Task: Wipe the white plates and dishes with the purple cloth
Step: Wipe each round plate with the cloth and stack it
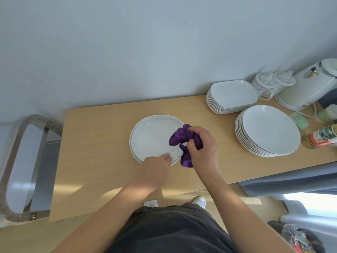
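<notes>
A round white speckled plate (153, 137) lies on the wooden table (94, 139), on top of at least one more plate. My right hand (202, 145) grips the bunched purple cloth (179, 137) at the plate's right rim; part of the cloth hangs over the rim. My left hand (155, 165) pinches the plate's near edge. A stack of round white plates (268, 128) sits to the right. A stack of white rectangular dishes (231, 95) stands behind it.
At the far right stand two lidded white mugs (268, 84), a white electric kettle (308, 86), a bottle with a red label (321, 137), a small jar (326, 114) and a green paper packet (299, 120). A chair's armrest (21, 161) is at the left.
</notes>
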Available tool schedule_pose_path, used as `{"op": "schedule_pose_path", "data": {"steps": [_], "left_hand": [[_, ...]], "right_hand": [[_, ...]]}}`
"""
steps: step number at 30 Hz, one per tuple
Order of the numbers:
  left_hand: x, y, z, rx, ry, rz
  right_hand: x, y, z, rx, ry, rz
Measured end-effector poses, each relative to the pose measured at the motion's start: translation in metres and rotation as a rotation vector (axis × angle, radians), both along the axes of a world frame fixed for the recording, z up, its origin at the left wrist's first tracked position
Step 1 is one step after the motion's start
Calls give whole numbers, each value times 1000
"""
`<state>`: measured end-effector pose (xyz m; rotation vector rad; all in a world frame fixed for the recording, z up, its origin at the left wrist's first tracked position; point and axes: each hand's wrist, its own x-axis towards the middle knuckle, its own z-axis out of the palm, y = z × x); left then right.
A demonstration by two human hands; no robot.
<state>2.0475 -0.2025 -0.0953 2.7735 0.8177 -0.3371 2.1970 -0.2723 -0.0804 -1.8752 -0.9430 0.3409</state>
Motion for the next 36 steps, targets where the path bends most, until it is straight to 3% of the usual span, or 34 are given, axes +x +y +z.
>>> {"op": "schedule_pose_path", "data": {"steps": [6, 10, 15, 18, 22, 29, 32, 36], "left_hand": [[-4, 6, 1, 45, -550, 93], [-1, 18, 31, -28, -755, 289], [-4, 47, 64, -403, -946, 643], [-8, 55, 79, -597, -1055, 715], [-12, 50, 91, -709, -1129, 682], [-26, 45, 84, -743, -1107, 724], [-28, 45, 84, -764, -1107, 733], [-29, 50, 85, -758, -1153, 764]], "right_hand": [[0, 8, 21, 147, 5, -55], [-2, 16, 34, 286, -47, -64], [-22, 33, 46, 395, -118, -16], [-42, 42, 42, 438, -140, 50], [-61, 60, 39, 357, -140, 55], [-18, 114, 56, -5, 438, -86], [-14, 112, 50, -48, 415, -71], [-38, 87, 47, 155, 215, 35]]}}
